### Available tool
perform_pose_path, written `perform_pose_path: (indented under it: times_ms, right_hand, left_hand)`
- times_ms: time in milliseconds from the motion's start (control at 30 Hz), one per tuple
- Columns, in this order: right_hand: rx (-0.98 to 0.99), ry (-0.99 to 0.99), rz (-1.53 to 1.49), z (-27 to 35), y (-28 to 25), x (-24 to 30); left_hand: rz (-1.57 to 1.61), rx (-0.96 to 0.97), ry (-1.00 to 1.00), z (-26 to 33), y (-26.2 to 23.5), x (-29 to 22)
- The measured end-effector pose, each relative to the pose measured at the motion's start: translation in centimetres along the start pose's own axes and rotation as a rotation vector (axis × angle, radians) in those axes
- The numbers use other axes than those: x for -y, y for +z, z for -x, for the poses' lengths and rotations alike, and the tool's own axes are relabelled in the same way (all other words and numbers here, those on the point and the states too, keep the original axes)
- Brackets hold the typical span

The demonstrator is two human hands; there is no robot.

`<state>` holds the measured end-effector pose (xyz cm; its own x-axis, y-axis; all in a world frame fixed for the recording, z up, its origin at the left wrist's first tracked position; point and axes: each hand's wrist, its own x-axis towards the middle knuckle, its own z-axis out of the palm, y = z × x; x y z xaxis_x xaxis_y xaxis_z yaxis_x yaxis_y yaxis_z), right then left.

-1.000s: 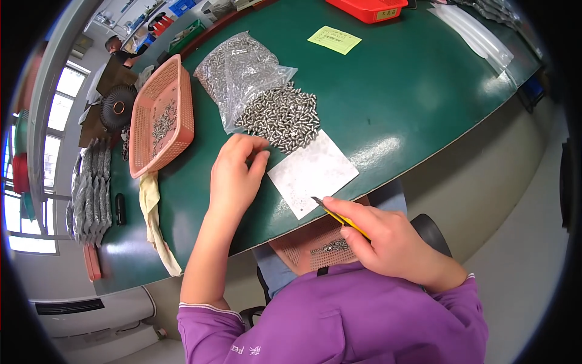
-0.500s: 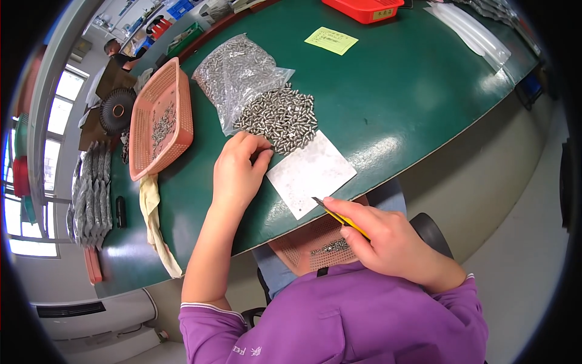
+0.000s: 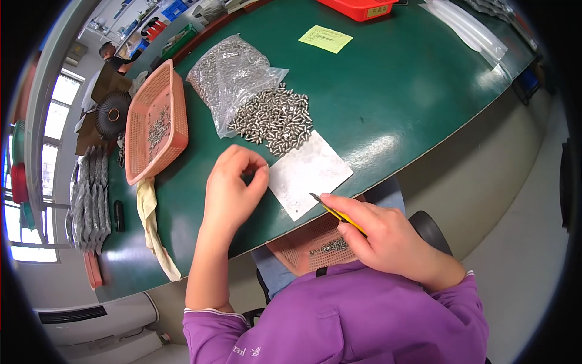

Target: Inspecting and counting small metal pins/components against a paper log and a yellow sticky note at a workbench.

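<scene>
In the orange basket (image 3: 159, 124) lie small metal screws (image 3: 157, 126).

I count two orange mesh baskets (image 3: 159, 124) (image 3: 309, 246), one clear bag of screws (image 3: 227, 73), one loose screw heap (image 3: 276, 118), one metal sheet (image 3: 309, 173), one yellow note (image 3: 325, 39) at twelve o'clock, and one red tray (image 3: 357, 7).

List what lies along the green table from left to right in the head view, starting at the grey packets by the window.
Grey packets → orange basket → left hand → white sheet → right hand, holding a yellow tool.
</scene>
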<state>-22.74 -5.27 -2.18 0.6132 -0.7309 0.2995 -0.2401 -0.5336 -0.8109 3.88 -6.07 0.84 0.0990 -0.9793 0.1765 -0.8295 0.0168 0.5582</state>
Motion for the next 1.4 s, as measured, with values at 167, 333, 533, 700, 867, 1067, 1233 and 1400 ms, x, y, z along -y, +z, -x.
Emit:
perform_pose_path:
  times_ms: [167,333,533,700,867,1067,1233,1400]
  right_hand:
    - [0.044,0.019,0.065,-0.6,0.2,0.6]
    - [0.151,0.054,0.145,-0.9,1.2,0.7]
    - [0.156,0.009,0.16,-1.0,1.5,0.5]
    - [0.171,0.0,0.176,-1.1,1.5,0.4]
    - [0.184,-0.021,0.206,-1.2,1.3,0.5]
    - [0.19,-0.016,0.181,-1.2,1.1,0.4]
    - [0.183,-0.018,0.151,-1.2,1.1,0.3]
    - [0.161,-0.02,0.154,-1.2,1.2,0.2]
  left_hand:
    - [-0.029,0.065,0.129,4.0,0.6,-2.5]
    - [-0.002,0.057,0.05,4.9,1.9,-2.6]
    - [0.001,0.043,0.048,5.0,2.2,-2.4]
    - [-0.001,0.045,0.061,5.0,2.2,-2.4]
    - [-0.003,0.036,0.078,5.0,2.1,-2.5]
    - [-0.024,0.047,0.117,4.9,1.9,-2.8]
    - [-0.058,0.059,0.137,4.9,1.8,-2.9]
    - [-0.041,0.053,0.143,4.7,2.0,-2.9]
